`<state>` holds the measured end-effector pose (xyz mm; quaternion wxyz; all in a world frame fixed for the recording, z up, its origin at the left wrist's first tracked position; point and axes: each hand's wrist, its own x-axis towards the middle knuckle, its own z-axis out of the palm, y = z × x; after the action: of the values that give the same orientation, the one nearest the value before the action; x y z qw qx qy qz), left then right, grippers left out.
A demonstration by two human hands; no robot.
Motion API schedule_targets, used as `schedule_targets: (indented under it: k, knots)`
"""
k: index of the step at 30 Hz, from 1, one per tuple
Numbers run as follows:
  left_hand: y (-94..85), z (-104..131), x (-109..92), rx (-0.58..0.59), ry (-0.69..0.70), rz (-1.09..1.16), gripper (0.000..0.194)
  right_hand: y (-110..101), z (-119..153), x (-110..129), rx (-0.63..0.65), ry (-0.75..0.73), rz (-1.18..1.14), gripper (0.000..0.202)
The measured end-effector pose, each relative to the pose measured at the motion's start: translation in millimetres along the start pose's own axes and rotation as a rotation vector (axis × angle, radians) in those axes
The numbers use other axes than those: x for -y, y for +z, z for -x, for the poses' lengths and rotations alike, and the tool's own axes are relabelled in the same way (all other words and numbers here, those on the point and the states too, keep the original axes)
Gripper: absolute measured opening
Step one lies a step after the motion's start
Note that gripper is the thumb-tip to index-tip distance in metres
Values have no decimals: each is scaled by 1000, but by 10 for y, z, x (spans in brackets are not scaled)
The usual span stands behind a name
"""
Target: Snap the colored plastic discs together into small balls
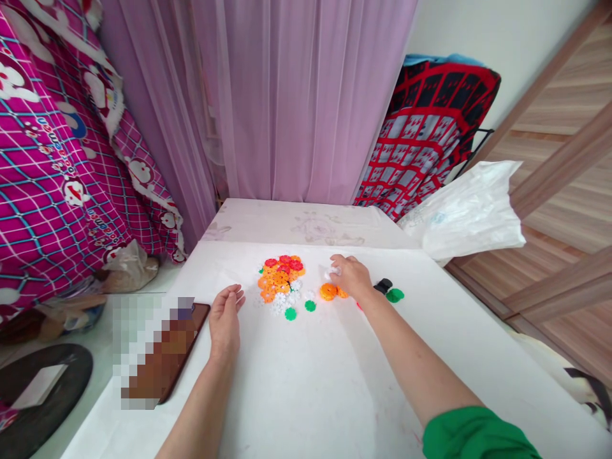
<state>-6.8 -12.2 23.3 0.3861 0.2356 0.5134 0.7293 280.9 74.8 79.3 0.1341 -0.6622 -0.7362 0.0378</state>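
Note:
My right hand (352, 278) is on the right side of the table, its fingertips closed on white plastic snowflake discs (331, 272). Just below those fingers lies a stack of orange discs (328, 292). Black discs (383, 285) and green discs (394, 295) sit to the right of my wrist, and a bit of red shows beside the forearm. My left hand (225, 319) rests near the left edge, fingers loosely bent and holding nothing visible. Between both hands spreads a mixed pile of orange discs (277, 278), with red discs (285, 262) on top and white discs (279, 302) in front.
Two loose green discs (291, 313) lie in front of the pile on the white-covered table (306, 395). A phone-like brown slab (184, 347), partly pixelated, lies at the left edge. A white plastic bag (473, 213) stands at the right edge; a purple curtain (306, 102) hangs behind.

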Motion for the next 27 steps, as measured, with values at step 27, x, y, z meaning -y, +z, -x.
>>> schedule_targets:
  k: [27]
  knots:
    - [-15,-18,22,12,22,-33,29,223,916,640,110,-54,-9,20]
